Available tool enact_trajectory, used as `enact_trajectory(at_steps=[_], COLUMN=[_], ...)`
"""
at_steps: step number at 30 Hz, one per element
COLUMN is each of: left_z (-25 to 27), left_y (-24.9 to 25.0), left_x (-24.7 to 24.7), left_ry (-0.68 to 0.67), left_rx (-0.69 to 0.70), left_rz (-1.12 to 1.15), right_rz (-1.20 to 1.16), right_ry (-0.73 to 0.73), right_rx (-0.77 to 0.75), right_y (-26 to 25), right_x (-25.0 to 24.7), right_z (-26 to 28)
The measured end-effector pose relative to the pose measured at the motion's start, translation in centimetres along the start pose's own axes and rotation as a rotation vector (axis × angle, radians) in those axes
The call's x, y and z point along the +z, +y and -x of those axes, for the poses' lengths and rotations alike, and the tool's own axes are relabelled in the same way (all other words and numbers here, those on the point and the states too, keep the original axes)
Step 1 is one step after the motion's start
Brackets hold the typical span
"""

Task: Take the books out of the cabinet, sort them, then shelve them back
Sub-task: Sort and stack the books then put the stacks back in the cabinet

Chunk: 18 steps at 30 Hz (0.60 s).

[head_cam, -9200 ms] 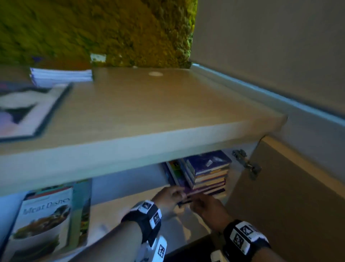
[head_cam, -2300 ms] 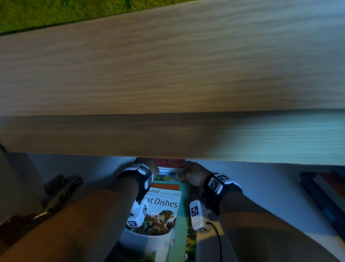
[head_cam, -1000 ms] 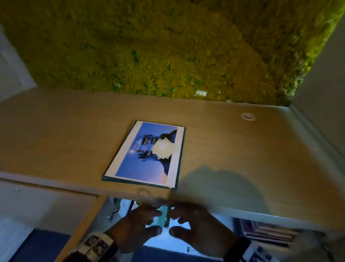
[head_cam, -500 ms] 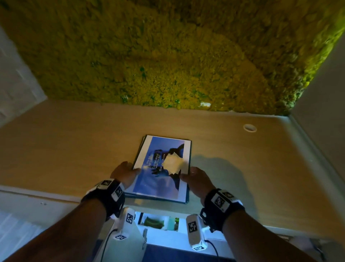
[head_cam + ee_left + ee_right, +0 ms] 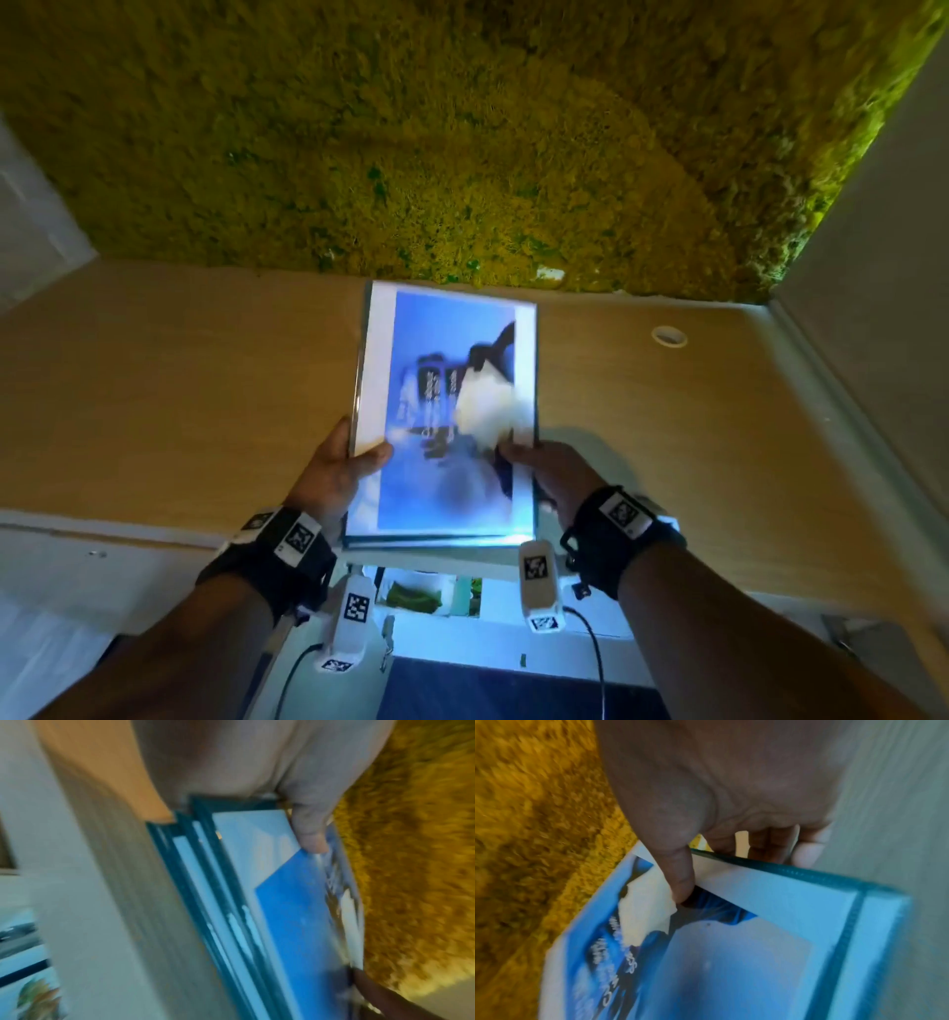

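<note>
A thin stack of large blue-covered books (image 5: 447, 411) with teal edges is lifted and tilted above the wooden cabinet top (image 5: 154, 390). My left hand (image 5: 341, 462) grips its left edge, thumb on the cover. My right hand (image 5: 544, 473) grips the right edge the same way. In the left wrist view the teal spines (image 5: 231, 912) of several thin books show under my thumb (image 5: 308, 833). The right wrist view has my thumb (image 5: 680, 874) pressed on the blue cover (image 5: 706, 953), fingers curled beneath. Below the top, a green-covered book (image 5: 416, 596) lies inside the cabinet.
A yellow-green moss wall (image 5: 462, 128) rises behind the cabinet top. A round cable grommet (image 5: 669, 336) sits at the top's back right. A grey side wall (image 5: 873, 257) closes the right.
The blue books lay flat on the cabinet top under both hands half a second ago. Now both hands have lifted and turned the stack upright toward me.
</note>
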<state>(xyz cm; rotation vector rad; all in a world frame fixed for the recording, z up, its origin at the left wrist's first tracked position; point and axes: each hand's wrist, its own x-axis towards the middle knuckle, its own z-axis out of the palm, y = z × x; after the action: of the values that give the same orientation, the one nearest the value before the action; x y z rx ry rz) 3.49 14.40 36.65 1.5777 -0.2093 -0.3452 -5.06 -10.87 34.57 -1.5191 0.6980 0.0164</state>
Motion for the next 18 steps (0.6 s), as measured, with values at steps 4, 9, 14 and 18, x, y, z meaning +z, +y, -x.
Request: enact_trajectory(at_steps=[4, 9, 14, 18], left_z=[0.3, 2.5, 6.1, 10.4], left_y=[4.4, 3.2, -0.3, -1.6], left_x=[3.3, 8.9, 12.0, 11.1], left_ry=[0.020, 0.068, 0.059, -0.001], left_rx=[0.191, 0.188, 0.060, 0.059], left_rz=[-0.086, -0.277, -0.253, -0.179], right_rz=[-0.203, -0.174, -0.050, -0.012], right_ry=[0.025, 0.107, 0.155, 0.040], right_rx=[-0.230, -0.314, -0.295, -0.288], right_y=[-3.5, -2.0, 3.3, 5.3], right_x=[-3.1, -7.7, -10.0, -11.4], right_z=[3.1, 7.0, 7.5, 11.7])
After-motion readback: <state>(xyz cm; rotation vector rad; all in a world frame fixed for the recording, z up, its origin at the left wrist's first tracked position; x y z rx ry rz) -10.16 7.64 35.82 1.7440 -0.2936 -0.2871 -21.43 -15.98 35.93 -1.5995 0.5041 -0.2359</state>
